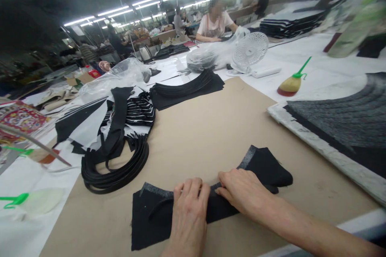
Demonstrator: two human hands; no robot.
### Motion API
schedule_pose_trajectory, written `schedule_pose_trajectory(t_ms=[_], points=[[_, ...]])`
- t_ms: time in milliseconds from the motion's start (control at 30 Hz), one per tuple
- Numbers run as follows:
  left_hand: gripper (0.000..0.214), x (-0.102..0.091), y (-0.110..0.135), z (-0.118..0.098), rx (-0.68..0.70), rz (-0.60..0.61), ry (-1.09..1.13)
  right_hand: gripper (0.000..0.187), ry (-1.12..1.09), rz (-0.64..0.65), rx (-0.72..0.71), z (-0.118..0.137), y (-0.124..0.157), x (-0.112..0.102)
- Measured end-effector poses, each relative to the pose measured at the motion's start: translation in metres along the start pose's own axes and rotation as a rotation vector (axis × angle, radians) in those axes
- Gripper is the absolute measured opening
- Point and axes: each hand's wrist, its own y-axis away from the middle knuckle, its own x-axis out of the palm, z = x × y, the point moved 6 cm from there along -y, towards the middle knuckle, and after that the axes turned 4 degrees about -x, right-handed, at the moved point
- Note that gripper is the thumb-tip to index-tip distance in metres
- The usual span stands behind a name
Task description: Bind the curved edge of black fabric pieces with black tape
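Observation:
A curved piece of black fabric (265,166) lies on brown paper (211,128) at the near edge of the table. My left hand (189,209) rests on its middle with fingers curled down, pressing the folded top edge. My right hand (244,192) comes in from the right and lies flat on the fabric beside it, fingertips at the same edge. The two hands almost touch. To the left of the fabric sits a coil of black strips (117,164).
A stack of black cut pieces (183,88), striped fabric (140,110), clear plastic bags (120,74), a small white fan (250,50) and a green-handled brush (292,82) lie farther back. A board with grey-black material (340,120) stands at the right. A seated person (215,22) works beyond.

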Motion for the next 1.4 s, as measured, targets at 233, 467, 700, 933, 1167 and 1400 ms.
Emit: schedule_pose_trajectory(t_ms=[233,467,700,933,1167,1400], points=[[0.039,0.025,0.024,-0.013,0.384,-0.282,-0.022,0.017,-0.023,-0.029,0.018,-0.001,0.004,-0.004],[0.045,0.047,0.042,-0.008,0.292,-0.518,-0.050,0.025,-0.069,0.004,0.010,-0.040,0.015,-0.032],[0.047,0.049,0.042,-0.011,0.250,-0.544,-0.073,0.016,-0.082,0.063,-0.018,-0.063,0.016,-0.050],[0.038,0.047,0.043,-0.011,0.328,-0.410,-0.257,0.016,-0.062,0.039,-0.055,-0.066,0.008,-0.040],[0.050,0.047,0.043,-0.011,0.349,-0.375,-0.343,0.016,-0.027,0.007,-0.038,-0.064,0.009,-0.038],[0.046,0.047,0.042,-0.012,0.328,-0.358,-0.342,0.015,0.005,-0.042,-0.043,-0.063,0.010,-0.030]])
